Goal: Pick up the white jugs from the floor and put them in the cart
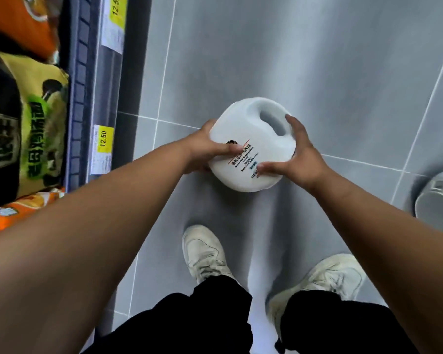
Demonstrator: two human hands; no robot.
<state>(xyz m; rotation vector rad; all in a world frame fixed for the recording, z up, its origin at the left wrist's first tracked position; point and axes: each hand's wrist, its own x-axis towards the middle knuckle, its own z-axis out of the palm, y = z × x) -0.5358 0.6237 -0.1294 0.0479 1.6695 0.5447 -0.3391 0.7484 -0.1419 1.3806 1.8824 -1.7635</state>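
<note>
Head view looks down my arms at the white jug (251, 139), which I hold between both hands over the floor (317, 60), out ahead of my shoes (205, 251). My left hand (205, 146) wraps the near-left side with the thumb laid across the label. My right hand (297, 152) clasps the opposite side, thumb on the label and fingers curled beside the handle opening. Neither hand is through the handle. I cannot tell whether the underside is clear of the tiles.

The grip is my main worry. The plastic looks smooth and rounded, and I am only squeezing it from the sides, so if it is heavy it could slide down out of my palms as I lift. The jug is tipped with its label facing up at me. Anything loose inside may shift as I straighten and twist it in my hands. The cap is out of sight, so I cannot judge whether it is closed; a loose one could spill.

Beyond my left hand runs a shelf (87, 98) stocked with snack bags (41, 123), close enough that a wide swing could knock it. Far to the right of my right hand, low at the frame edge, sits what looks like another white jug (437, 200), which I could kick while turning. The cart is not in view, so I will be turning without seeing it.
</note>
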